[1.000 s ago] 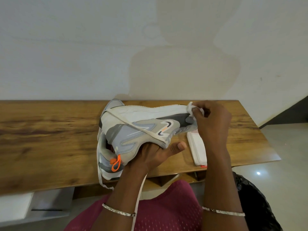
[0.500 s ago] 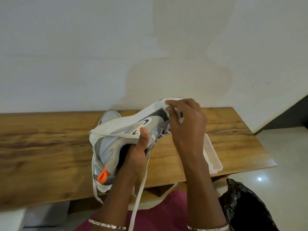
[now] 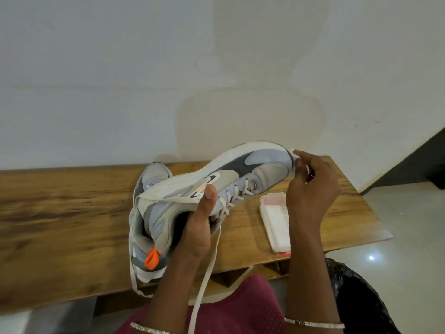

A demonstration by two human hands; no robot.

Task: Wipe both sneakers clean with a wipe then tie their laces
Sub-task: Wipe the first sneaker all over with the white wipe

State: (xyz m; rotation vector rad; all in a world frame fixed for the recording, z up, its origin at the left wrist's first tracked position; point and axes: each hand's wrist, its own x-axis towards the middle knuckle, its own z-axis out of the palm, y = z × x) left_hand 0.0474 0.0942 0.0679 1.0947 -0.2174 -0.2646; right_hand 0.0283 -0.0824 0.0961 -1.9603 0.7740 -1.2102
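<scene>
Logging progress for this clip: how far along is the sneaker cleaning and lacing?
Nothing is visibly finished. In hand: the left hand grips one sneaker while the right hand pinches a wipe against its toe. Left: the second sneaker lies on the table, and the held sneaker's lace hangs untied.

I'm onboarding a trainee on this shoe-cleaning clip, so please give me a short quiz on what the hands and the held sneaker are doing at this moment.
1. True or false: the lace of the held sneaker is tied in a bow.
2. Multiple choice: the right hand holds the wipe against the sneaker's: A) heel, B) toe, C) tongue.
3. Fill in: the sneaker is gripped near its opening by the ___ hand.

Key: 1 false, the lace hangs loose; 2 B; 3 left hand.
</scene>
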